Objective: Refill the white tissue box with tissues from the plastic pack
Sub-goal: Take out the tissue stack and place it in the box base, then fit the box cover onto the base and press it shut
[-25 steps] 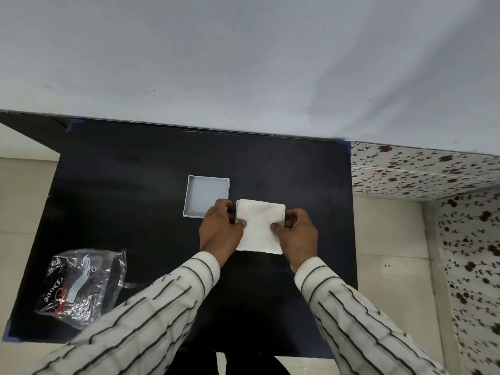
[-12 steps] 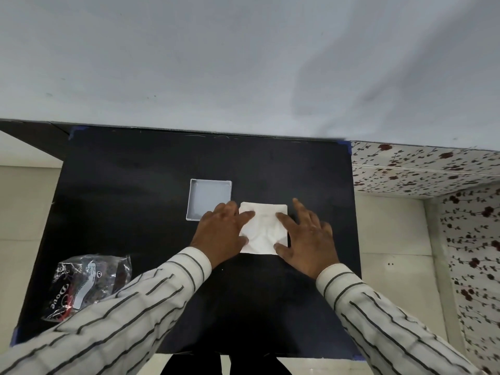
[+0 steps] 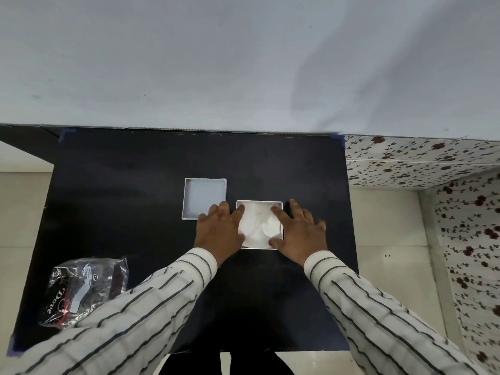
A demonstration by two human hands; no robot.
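Note:
The white tissue box (image 3: 259,203) sits near the middle of the black table, and white tissues (image 3: 257,226) fill its open top. My left hand (image 3: 220,228) lies flat at the box's left edge with its fingertips pressing on the tissues. My right hand (image 3: 300,231) lies spread at the right edge, with index finger and thumb touching the tissues. Both hands have their fingers apart and grip nothing. A second square white piece, the box's lid or other half (image 3: 204,197), lies open side up just left and behind. The crumpled clear plastic pack (image 3: 84,288) lies at the near left.
The black table (image 3: 135,185) ends at a white wall behind and has blue tape at its corners. Pale floor tiles lie left and right of it. A flowered surface (image 3: 422,163) stands at the right. My striped sleeves cover the table's near part.
The hands held the tissue stack by its sides over the box a second ago. Since then they have opened and flattened, and the tissues have gone down inside the box's walls.

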